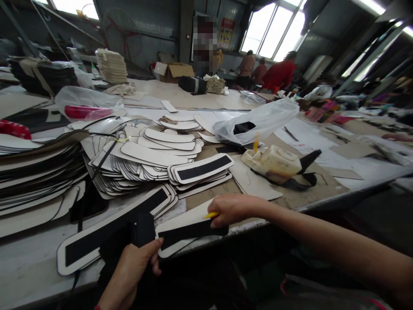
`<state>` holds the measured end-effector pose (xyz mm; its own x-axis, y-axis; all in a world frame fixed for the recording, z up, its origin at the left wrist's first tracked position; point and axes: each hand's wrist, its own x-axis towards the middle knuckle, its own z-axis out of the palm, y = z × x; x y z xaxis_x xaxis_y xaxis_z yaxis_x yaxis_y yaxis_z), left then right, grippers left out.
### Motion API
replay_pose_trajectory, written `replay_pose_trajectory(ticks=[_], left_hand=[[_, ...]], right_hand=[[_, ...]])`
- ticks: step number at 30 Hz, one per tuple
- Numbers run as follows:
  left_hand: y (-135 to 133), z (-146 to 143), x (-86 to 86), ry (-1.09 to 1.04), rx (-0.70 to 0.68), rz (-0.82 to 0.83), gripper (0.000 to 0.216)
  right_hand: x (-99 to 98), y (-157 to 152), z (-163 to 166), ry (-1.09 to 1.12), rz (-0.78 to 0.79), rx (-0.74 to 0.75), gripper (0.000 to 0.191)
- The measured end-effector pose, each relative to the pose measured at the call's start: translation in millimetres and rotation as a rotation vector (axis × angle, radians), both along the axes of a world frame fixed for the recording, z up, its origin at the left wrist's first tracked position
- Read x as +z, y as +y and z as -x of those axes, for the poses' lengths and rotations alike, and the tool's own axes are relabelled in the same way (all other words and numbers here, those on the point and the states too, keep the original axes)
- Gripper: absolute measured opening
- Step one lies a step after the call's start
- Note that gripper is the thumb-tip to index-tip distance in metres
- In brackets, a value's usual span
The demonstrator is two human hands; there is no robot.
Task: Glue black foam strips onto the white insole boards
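Observation:
A cream curved panel lies at the table's front edge with a black strip along it. My right hand rests on its right end, fingers closed round a thin yellow stick, most of which is hidden. My left hand is at the panel's left end, a fingertip on its corner. Dark fabric strips are bunched in that hand; its grip is partly hidden. To the left, a longer cream panel carries another black strip.
Piled cream panels fill the table's middle, with a taller stack at left. A stained plastic jug lies to the right, near a clear plastic bag. A cardboard box and several people are farther back.

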<state>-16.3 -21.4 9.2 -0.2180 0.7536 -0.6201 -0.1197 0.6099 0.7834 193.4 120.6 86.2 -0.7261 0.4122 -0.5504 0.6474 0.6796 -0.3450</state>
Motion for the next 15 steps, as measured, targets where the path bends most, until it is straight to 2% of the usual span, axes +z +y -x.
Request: replay_pose_trajectory(ticks=[3, 6, 10, 15], left_hand=[[1.0, 0.7, -4.3, -0.039, 0.02, 0.027, 0.044], [1.7, -0.2, -4.1, -0.039, 0.029, 0.057, 0.043], [2.2, -3.3, 0.5, 0.039, 0.008, 0.105, 0.046], [5.0, -7.1, 4.0, 0.107, 0.022, 0.138, 0.044]], right_hand=[[4.0, 0.3, -38.0, 0.052, -0.064, -0.124, 0.019], [-5.3, 4.0, -57.5, 0.096, -0.066, -0.246, 0.019], [-25.1, 10.3, -60.1, 0.124, -0.124, -0.378, 0.026], [-40.9, 12.0, -53.1, -0.007, -0.302, -0.514, 0.034]])
